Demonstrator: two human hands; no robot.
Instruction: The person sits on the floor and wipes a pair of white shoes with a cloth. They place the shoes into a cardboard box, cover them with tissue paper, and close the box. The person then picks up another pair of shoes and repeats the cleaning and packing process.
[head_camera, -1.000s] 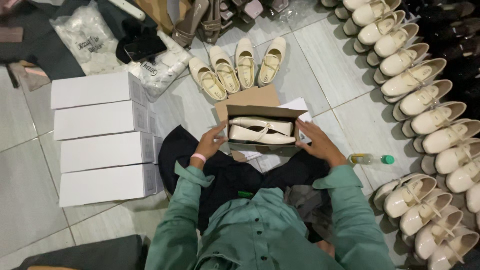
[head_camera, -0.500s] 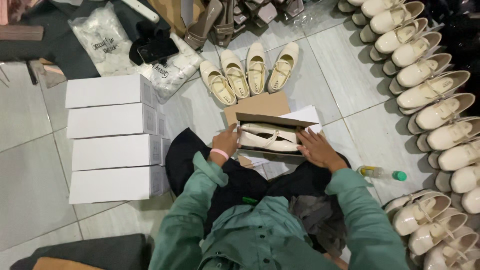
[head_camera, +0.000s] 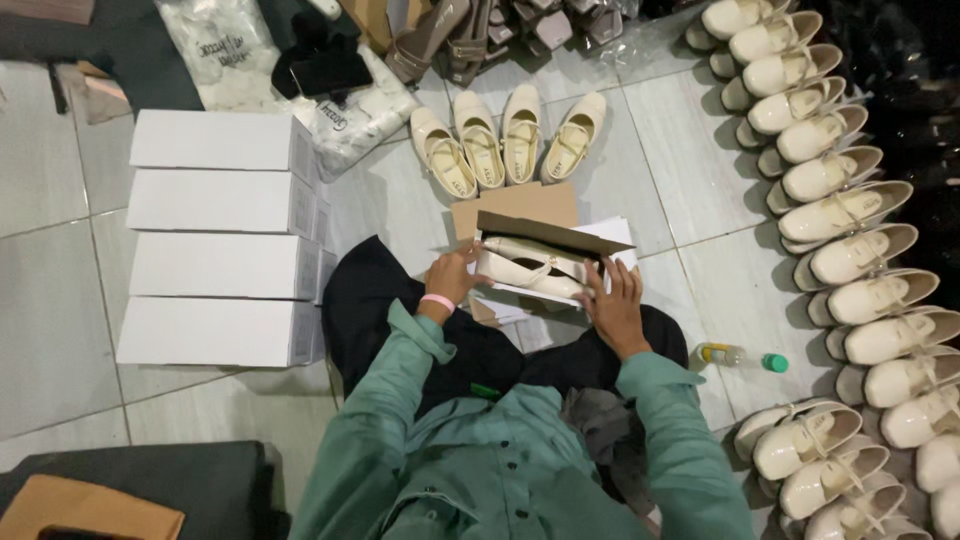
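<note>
Head view, box: an open brown cardboard shoe box (head_camera: 520, 212) with a white lining lies on my lap and the grey tiled floor (head_camera: 690, 170), its flap raised at the far side.
Head view, contents: a pair of cream strapped flat shoes (head_camera: 530, 270) lies on its side inside the box, between my two hands.
Head view, left hand: my left hand (head_camera: 455, 280), pink band at the wrist, rests against the box's left end; the fingers curl loosely onto the edge, touching the near shoe's end. Whether they pinch it I cannot tell.
Head view, right hand: my right hand (head_camera: 615, 305) lies flat at the box's near right corner, fingers spread and extended onto the rim and white lining, clasping nothing that I can see.
Head view, left of me: four closed white rectangular cardboard boxes (head_camera: 215, 235) lie side by side in a column.
Head view, beyond the box: four cream flat shoes (head_camera: 510, 140) stand in a fan on the tiles.
Head view, right: a curved row of cream flat shoes (head_camera: 850, 250) runs along the floor; a small clear bottle with green cap (head_camera: 742, 356) lies near my right elbow.
</note>
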